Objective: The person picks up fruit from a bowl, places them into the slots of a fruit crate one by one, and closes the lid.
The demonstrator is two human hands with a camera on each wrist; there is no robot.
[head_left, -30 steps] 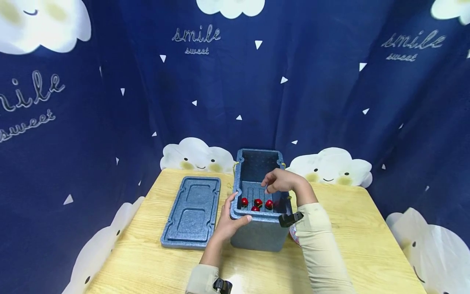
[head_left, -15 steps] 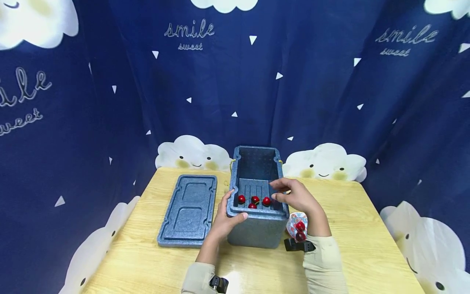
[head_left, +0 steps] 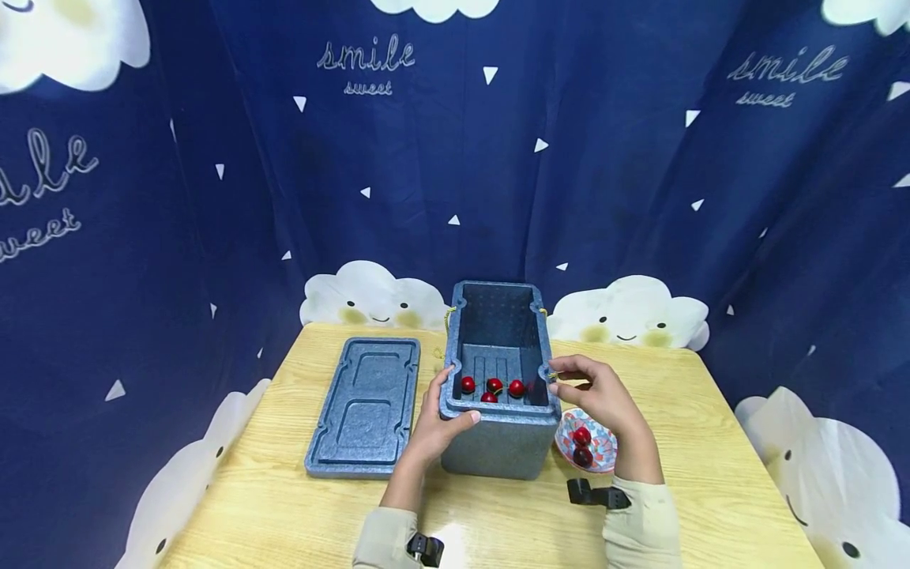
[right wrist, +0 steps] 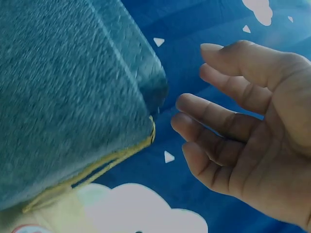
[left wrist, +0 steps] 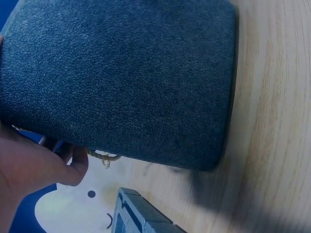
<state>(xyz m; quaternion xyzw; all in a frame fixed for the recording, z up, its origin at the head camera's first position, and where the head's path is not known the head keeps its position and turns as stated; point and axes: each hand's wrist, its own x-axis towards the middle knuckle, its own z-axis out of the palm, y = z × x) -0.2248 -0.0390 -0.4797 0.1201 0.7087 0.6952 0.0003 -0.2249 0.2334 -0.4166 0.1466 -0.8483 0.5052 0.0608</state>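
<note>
An open blue-grey foam box (head_left: 499,446) stands on the table, with several small red round fruits (head_left: 494,386) at the near end of its floor. My left hand (head_left: 430,431) grips the box's near left corner, thumb across the front and fingers along the left side. In the left wrist view those fingers (left wrist: 73,167) curl at the side near a yellow cord. My right hand (head_left: 596,393) hovers at the right rim, loosely bent with nothing in it. The right wrist view has its fingertips (right wrist: 184,102) apart from the box corner, near another yellow cord (right wrist: 112,158).
Left of the box lies its flat blue-grey lid (head_left: 366,407) on the wooden table (head_left: 263,490). A patterned bowl (head_left: 603,452) holding two red round fruits (head_left: 582,436) sits right of the box, beside my right forearm. A dark blue cloud-print curtain (head_left: 455,158) hangs behind.
My right hand has moved from over the box's inside to outside its right rim, uncovering the bowl. My left hand stays on the corner. The view has shifted slightly.
</note>
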